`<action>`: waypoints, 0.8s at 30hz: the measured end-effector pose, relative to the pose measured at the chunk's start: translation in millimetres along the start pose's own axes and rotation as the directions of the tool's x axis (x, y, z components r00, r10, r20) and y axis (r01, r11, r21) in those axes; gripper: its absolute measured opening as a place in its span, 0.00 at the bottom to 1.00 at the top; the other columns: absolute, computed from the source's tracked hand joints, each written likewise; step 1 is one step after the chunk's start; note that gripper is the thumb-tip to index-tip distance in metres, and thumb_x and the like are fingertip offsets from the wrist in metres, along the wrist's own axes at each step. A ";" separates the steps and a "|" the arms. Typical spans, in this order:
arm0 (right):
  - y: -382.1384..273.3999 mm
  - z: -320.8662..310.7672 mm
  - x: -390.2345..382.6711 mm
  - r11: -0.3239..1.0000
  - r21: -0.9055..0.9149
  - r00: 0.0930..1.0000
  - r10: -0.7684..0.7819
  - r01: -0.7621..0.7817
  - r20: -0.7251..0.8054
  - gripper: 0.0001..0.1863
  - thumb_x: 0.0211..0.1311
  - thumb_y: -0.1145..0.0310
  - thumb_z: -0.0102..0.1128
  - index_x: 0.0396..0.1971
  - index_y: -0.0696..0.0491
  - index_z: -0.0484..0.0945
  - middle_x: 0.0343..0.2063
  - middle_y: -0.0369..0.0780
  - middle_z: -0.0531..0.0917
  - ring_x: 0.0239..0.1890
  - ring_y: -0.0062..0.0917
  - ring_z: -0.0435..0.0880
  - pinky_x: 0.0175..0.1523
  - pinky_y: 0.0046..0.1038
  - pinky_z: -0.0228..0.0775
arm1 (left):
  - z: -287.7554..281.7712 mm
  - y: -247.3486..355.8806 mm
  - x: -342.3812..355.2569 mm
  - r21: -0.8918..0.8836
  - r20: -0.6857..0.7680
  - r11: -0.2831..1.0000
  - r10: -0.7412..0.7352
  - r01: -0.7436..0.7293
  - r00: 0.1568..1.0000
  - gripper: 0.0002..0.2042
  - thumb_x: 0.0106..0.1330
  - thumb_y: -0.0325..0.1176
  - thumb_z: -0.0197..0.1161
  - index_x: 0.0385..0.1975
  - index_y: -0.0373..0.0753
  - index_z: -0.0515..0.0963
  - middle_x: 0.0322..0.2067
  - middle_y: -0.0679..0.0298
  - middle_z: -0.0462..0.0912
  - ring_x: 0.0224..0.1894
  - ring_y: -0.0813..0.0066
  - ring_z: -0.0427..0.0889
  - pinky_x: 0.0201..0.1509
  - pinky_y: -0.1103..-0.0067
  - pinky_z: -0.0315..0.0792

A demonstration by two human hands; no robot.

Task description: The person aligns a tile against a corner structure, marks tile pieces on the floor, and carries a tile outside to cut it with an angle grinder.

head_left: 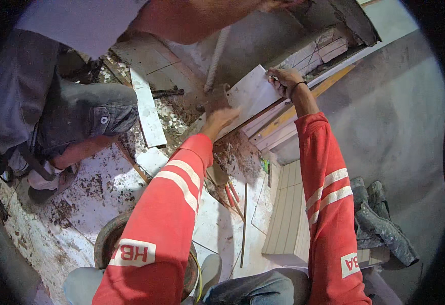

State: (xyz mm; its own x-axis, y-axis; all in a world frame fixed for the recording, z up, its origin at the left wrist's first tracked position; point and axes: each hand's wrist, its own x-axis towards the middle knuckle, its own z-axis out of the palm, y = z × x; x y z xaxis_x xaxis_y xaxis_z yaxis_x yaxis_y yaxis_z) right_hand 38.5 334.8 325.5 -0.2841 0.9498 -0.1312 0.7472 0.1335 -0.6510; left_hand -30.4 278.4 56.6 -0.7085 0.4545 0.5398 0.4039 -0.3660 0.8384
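Note:
A long white tile (255,94) lies at a slant along a low ledge ahead of me. My right hand (286,84) is closed at its far right end, fingers curled against the edge. Near the tile's other end is my left hand (222,119), its fingers smeared, so its grip does not show. Just beyond that hand is a brown, blurred shape (217,96) that I cannot make out. Under the tile, a yellowish wooden strip (283,119) runs along the white-tiled face of the ledge.
Another person's dark trousers (87,109) and arm (181,20) fill the left and top. Rubble and a narrow white strip (148,112) cover the floor. Red-handled pliers (231,194), a thin rod (244,223), a round tub (111,236), tiled step (288,213) and dusty cloth (385,223) lie nearer.

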 end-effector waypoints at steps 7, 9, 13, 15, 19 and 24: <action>17.5 -32.9 -14.9 0.995 -0.089 0.997 -0.054 0.048 -0.062 0.22 0.70 0.52 0.66 0.19 0.49 0.82 0.13 0.29 0.73 0.09 0.15 0.63 0.14 0.23 0.49 | 6.6 130.2 60.7 -0.427 0.193 0.854 -0.235 0.297 0.953 0.27 0.70 0.57 0.65 0.47 0.33 0.83 0.40 0.50 0.86 0.49 0.57 0.84 0.57 0.64 0.74; 2.8 -1.8 -37.2 0.992 0.101 0.995 -0.062 0.069 -0.073 0.19 0.68 0.55 0.68 0.19 0.50 0.82 0.14 0.30 0.76 0.09 0.14 0.64 0.14 0.22 0.51 | -0.2 109.9 71.2 -0.404 0.138 0.881 -0.206 0.245 0.969 0.26 0.69 0.56 0.66 0.42 0.33 0.85 0.34 0.55 0.86 0.41 0.66 0.83 0.47 0.67 0.75; 3.9 -17.5 -44.9 0.995 -0.009 0.993 -0.101 0.100 -0.069 0.16 0.66 0.59 0.69 0.19 0.49 0.82 0.15 0.30 0.77 0.10 0.13 0.66 0.14 0.21 0.51 | 4.7 116.1 73.9 -0.308 0.261 0.927 -0.135 0.215 0.956 0.27 0.65 0.55 0.68 0.48 0.35 0.83 0.41 0.49 0.88 0.44 0.58 0.87 0.50 0.67 0.78; -4.0 3.6 -44.8 0.992 -0.015 0.991 -0.129 0.128 -0.020 0.08 0.67 0.62 0.70 0.32 0.50 0.86 0.19 0.31 0.81 0.12 0.11 0.69 0.15 0.17 0.55 | 2.0 96.0 75.0 -0.607 0.151 0.756 -0.194 0.246 0.969 0.21 0.64 0.50 0.72 0.38 0.33 0.86 0.32 0.55 0.87 0.36 0.66 0.85 0.44 0.69 0.78; 7.1 -15.9 -40.0 0.996 -0.016 0.997 -0.083 0.083 0.001 0.15 0.66 0.59 0.67 0.20 0.48 0.82 0.14 0.30 0.76 0.10 0.10 0.64 0.13 0.19 0.48 | -6.7 104.5 72.2 -0.393 0.134 0.912 -0.067 0.115 0.989 0.18 0.63 0.46 0.75 0.36 0.33 0.86 0.26 0.65 0.84 0.30 0.75 0.80 0.37 0.73 0.75; 27.2 -35.2 -28.0 0.233 -0.684 0.541 -0.794 0.691 0.276 0.16 0.64 0.51 0.68 0.38 0.48 0.89 0.31 0.43 0.90 0.31 0.39 0.89 0.38 0.39 0.81 | -12.2 117.9 65.5 -0.569 0.286 0.783 -0.099 0.252 0.953 0.14 0.69 0.43 0.75 0.36 0.37 0.86 0.29 0.74 0.81 0.31 0.85 0.74 0.32 0.80 0.67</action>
State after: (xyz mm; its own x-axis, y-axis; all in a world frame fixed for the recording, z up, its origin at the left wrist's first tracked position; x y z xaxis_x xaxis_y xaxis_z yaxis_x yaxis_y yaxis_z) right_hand 88.0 321.8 337.8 -0.9130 0.3302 0.2397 0.3892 0.8809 0.2693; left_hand -36.3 255.1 189.9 -0.5502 0.7015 0.4530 -0.1918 -0.6341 0.7491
